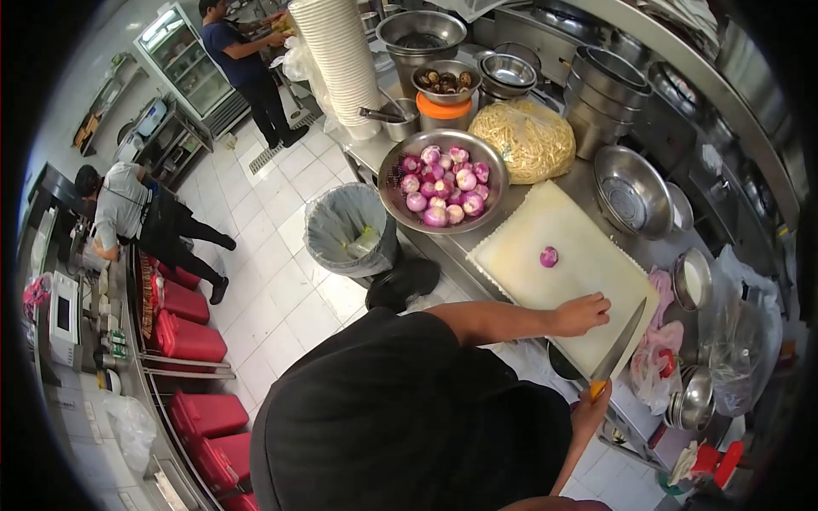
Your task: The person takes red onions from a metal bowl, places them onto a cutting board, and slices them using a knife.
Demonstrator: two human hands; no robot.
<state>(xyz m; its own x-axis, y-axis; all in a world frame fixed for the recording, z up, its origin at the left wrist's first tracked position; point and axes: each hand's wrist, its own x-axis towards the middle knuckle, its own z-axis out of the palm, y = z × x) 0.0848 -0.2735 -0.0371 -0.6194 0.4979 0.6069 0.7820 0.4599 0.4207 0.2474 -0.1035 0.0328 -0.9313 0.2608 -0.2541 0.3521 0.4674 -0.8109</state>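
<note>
At the desk [579,176], just right of centre in the frame, a person in a black top worked over a pale cutting board [532,217]. The right hand [588,410], toward the lower right, was wrapped around the orange handle of a knife [619,347], its blade slanting up the frame along the board's right-hand side. The left hand [583,315] was over the lower part of the board, fingers loosely bent; I couldn't tell whether they were closed on anything.

One purple onion [549,256] sat alone on the board, up and to the left of that hand and apart from it. Many more onions [443,189] were heaped in a steel colander [394,170] in the upper middle of the frame, with a clear bag of yellowish strips [521,140] just to its right. A steel bowl [632,189] lay tilted beyond the board, at upper right. Below the colander, left of centre, stood a lined bin [328,213] on the tiled floor [277,226]. Two other people were at counters along the far left and upper left.
</note>
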